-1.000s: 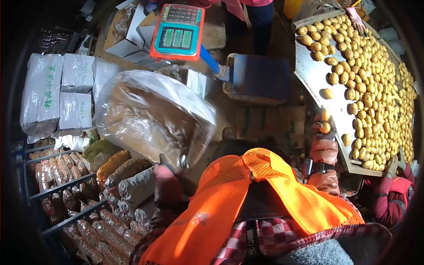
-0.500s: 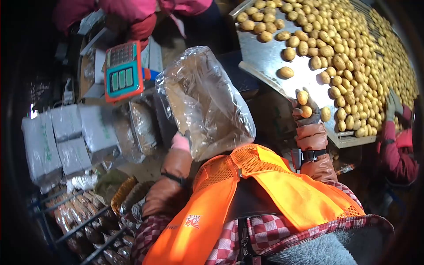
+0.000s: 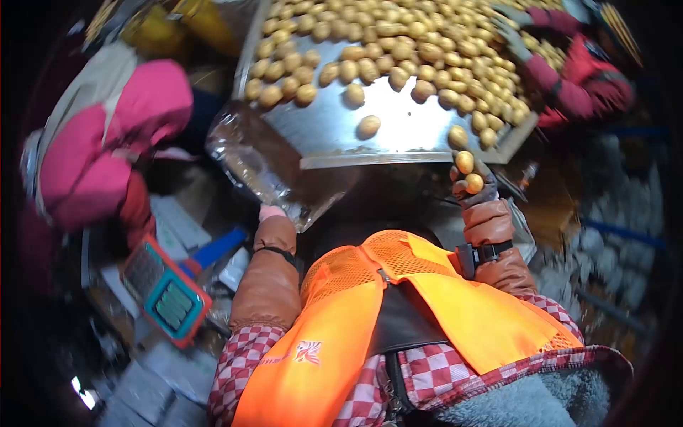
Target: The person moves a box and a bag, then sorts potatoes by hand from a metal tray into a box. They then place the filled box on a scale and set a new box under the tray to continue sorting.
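My left hand (image 3: 271, 212), partly hidden by its sleeve, grips the near edge of a clear plastic bag (image 3: 245, 153). The bag looks draped over a brown box, tilted and blurred, beside the left corner of a metal sorting table (image 3: 320, 135). In my gloved right hand (image 3: 480, 193) are two potatoes, an upper potato (image 3: 464, 162) and a lower potato (image 3: 474, 183), with the fingers curled round them. That hand is just off the table's near edge, below a loose potato (image 3: 457, 136).
Many potatoes (image 3: 398, 53) cover the far part of the table. At the right, a co-worker's gloved hands (image 3: 514, 39) reach among them. Someone in a pink hood (image 3: 153, 99) bends at the left, near a scale display (image 3: 173, 306). Wrapped packages (image 3: 153, 384) lie lower left.
The view has turned left-to-right, so the table now lies straight ahead. The plastic-lined box has swung to the table's left corner with my left hand. My right hand still holds both potatoes.
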`<state>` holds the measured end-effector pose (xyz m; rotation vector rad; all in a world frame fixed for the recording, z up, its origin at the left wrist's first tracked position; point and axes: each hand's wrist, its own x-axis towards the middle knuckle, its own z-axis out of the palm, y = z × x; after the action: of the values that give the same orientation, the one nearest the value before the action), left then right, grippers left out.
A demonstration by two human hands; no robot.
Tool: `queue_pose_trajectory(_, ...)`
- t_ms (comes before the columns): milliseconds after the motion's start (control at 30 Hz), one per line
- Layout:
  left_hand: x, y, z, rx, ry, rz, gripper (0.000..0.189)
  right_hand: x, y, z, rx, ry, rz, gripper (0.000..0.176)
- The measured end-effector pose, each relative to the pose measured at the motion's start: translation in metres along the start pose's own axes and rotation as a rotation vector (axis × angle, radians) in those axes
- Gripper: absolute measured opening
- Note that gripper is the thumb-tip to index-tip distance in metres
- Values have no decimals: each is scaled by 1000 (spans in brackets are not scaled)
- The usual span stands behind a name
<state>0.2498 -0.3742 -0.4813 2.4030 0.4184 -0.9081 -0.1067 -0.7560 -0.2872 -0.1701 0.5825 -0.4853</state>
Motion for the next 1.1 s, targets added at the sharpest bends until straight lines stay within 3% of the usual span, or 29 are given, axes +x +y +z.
queue_pose_trajectory(100, 21, 11, 15, -74, -101, 48, 41, -41, -5, -4, -166, 248, -140, 37)
queue_pose_trajectory(200, 33, 11, 16, -122, -138, 49, 41, -84, -27, -52, -127, 424, -152, 36)
queue_pose_trajectory(267, 32, 11, 13, -132, -103, 43, 42, -119, -50, -101, -245, 622, -308, 36)
queue_pose_trajectory(367, 31, 14, 6, -83, -2, 31, 43, -155, -89, -181, -775, 1084, -598, 37)
queue_pose_trajectory(433, 21, 28, -3, 43, 152, 19, 44, -141, -115, -208, -1211, 1266, -743, 37)
queue_pose_trajectory(500, -5, 57, -8, 208, 404, 3, 44, -88, -125, -196, -1350, 1044, -903, 37)
queue_pose_trajectory(567, -31, 102, -2, 194, 587, 123, 45, -11, -124, -145, -1317, 713, -871, 43)
queue_pose_trajectory(600, -41, 127, 3, 85, 581, 235, 46, 17, -121, -100, -1558, 577, -933, 44)
queue_pose_trajectory(667, -17, 161, 27, -562, 167, 687, 49, 73, -119, -29, -1943, 396, -1007, 50)
queue_pose_trajectory(700, -84, 223, 22, -248, 169, 836, 51, 101, -113, -9, -2095, 361, -1015, 54)
queue_pose_trajectory(767, -78, 275, 58, -85, 315, 1177, 57, 150, -79, 29, -2318, 649, -780, 63)
queue_pose_trajectory(833, -119, 341, 73, 66, 160, 1243, 56, 179, -53, 54, -2370, 391, -641, 67)
queue_pose_trajectory(900, -132, 389, 111, 426, 168, 1311, 63, 194, -24, 72, -2400, 158, -481, 71)
queue_pose_trajectory(933, -148, 411, 123, 541, 167, 1308, 75, 193, -5, 83, -2451, 134, -394, 68)
queue_pose_trajectory(1000, -156, 439, 150, 660, 160, 1394, 74, 196, 14, 82, -2399, 68, -281, 66)
queue_pose_trajectory(1033, -151, 445, 162, 704, 106, 1390, 74, 192, 13, 78, -2437, -43, -445, 57)
queue_pose_trajectory(1100, -139, 445, 179, 790, -18, 1380, 75, 200, 6, 55, -2019, -352, -583, 43)
